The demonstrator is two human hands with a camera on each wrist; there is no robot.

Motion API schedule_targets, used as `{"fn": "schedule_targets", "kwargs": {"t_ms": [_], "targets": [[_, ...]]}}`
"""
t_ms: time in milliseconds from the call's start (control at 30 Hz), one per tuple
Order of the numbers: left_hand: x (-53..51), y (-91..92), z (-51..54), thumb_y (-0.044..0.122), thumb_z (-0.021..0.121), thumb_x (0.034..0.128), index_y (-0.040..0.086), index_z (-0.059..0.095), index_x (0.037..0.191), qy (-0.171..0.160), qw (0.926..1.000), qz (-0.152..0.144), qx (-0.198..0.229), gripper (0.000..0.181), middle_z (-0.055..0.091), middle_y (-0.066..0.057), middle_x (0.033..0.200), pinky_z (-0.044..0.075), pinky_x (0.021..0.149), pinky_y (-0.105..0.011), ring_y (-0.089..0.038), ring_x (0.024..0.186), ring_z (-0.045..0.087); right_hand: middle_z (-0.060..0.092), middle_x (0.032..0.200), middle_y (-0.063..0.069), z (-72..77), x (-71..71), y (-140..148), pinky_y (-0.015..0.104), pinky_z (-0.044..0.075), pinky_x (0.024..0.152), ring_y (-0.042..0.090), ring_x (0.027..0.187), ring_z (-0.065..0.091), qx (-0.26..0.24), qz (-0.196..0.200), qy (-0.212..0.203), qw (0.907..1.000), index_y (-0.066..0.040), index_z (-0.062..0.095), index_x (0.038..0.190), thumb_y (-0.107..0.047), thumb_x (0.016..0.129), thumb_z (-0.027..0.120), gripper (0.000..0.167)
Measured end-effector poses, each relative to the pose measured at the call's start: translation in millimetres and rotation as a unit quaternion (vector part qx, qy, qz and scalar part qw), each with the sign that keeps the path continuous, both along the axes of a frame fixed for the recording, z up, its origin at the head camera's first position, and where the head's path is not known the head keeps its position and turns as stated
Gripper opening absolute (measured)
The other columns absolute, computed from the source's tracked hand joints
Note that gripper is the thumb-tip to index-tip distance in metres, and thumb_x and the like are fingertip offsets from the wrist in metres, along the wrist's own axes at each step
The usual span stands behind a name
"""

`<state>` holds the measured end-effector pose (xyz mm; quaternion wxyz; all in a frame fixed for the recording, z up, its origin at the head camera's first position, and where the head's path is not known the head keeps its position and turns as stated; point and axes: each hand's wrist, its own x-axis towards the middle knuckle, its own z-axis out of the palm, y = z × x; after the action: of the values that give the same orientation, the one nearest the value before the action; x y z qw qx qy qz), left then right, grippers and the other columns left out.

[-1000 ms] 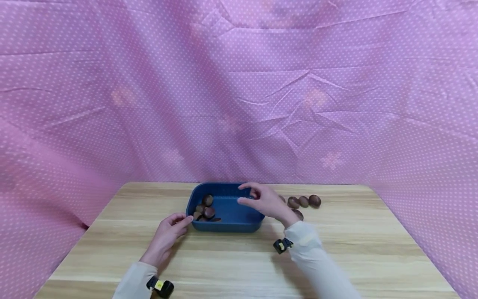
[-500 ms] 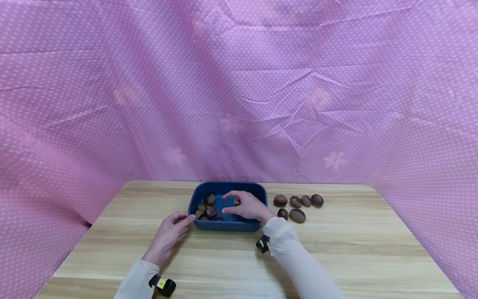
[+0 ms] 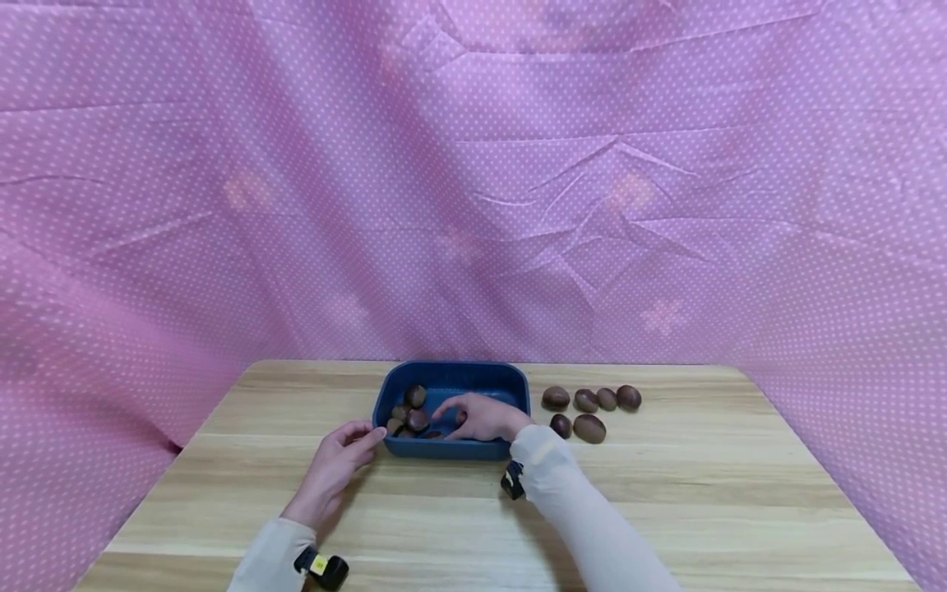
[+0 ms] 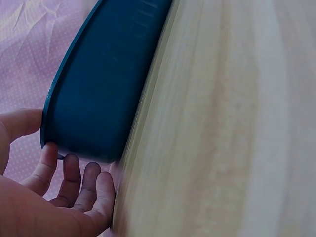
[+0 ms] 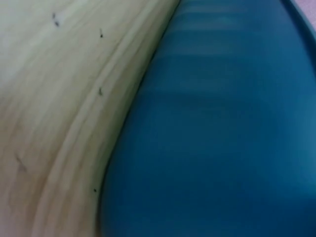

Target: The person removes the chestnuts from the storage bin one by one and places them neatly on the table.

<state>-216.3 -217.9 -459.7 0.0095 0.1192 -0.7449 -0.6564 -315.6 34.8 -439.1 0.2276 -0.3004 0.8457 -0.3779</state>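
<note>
A blue plastic box (image 3: 444,450) stands near the table's far edge. Several chestnuts (image 3: 417,419) lie heaped in its left end. My left hand (image 3: 336,464) holds the box's near left corner; in the left wrist view its thumb is at the rim and its curled fingertips (image 4: 49,150) meet the outer wall. My right hand (image 3: 484,417) is lowered into the box, right of the heap, thumb and forefinger spread apart. A dark reddish patch shows behind the thumb; I cannot tell whether it is folded fingers or a chestnut. The right wrist view shows the box wall (image 5: 212,138), not the hand.
To the right of the box, several more chestnuts (image 3: 589,427) lie in two loose rows on the wooden table (image 3: 703,493). Pink dotted cloth (image 3: 473,205) hangs behind the table and along its sides.
My right hand has moved left from above the box's right end and dropped down inside, uncovering chestnuts on the table. The left hand keeps its hold on the corner.
</note>
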Motion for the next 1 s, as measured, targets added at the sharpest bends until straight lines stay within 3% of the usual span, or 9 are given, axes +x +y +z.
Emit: {"fn": "schedule_targets", "kwargs": {"t_ms": [133, 500, 867, 1000], "targets": [[0.2, 0.1, -1.2, 0.024, 0.072, 0.0969, 0.005, 0.063, 0.106, 0.002, 1.0000, 0.001, 0.002, 0.023, 0.060, 0.002, 0.104, 0.053, 0.087, -0.029, -0.017, 0.101, 0.058, 0.045, 0.072, -0.004, -1.7, -2.1, -2, 0.025, 0.035, 0.063, 0.011, 0.064, 0.039, 0.014, 0.019, -0.009, 0.9997, -0.016, 0.069, 0.129, -0.013, 0.095, 0.074, 0.034], [1.4, 0.7, -1.1, 0.025, 0.073, 0.0961, 0.005, 0.063, 0.106, 0.000, 1.0000, 0.004, 0.000, 0.024, 0.060, 0.002, 0.104, 0.053, 0.085, -0.028, -0.015, 0.099, 0.058, 0.049, 0.073, -0.004, -3.8, -6.8, -9, 0.023, 0.036, 0.064, 0.010, 0.067, 0.044, 0.041, 0.061, 0.022, 0.9971, -0.016, 0.072, 0.127, -0.008, 0.096, 0.071, 0.032], [0.1, -0.1, -1.1, 0.025, 0.073, 0.0964, 0.004, 0.063, 0.108, -0.001, 1.0000, 0.005, 0.001, 0.026, 0.060, 0.002, 0.105, 0.053, 0.086, -0.028, -0.015, 0.100, 0.057, 0.062, 0.095, -0.002, -7.1, -11.9, -10, 0.026, 0.041, 0.073, 0.012, 0.083, 0.050, 0.038, 0.056, 0.013, 0.9976, -0.019, 0.072, 0.122, -0.013, 0.095, 0.073, 0.028], [-0.2, -0.9, -1.2, 0.024, 0.073, 0.0966, 0.004, 0.063, 0.109, -0.002, 1.0000, 0.004, -0.001, 0.026, 0.060, 0.002, 0.105, 0.053, 0.086, -0.028, -0.016, 0.100, 0.057, 0.060, 0.094, -0.002, -6.5, -11.3, -10, 0.026, 0.040, 0.069, 0.012, 0.080, 0.048, 0.035, 0.052, 0.016, 0.9979, -0.019, 0.071, 0.122, -0.014, 0.095, 0.074, 0.028]]}}
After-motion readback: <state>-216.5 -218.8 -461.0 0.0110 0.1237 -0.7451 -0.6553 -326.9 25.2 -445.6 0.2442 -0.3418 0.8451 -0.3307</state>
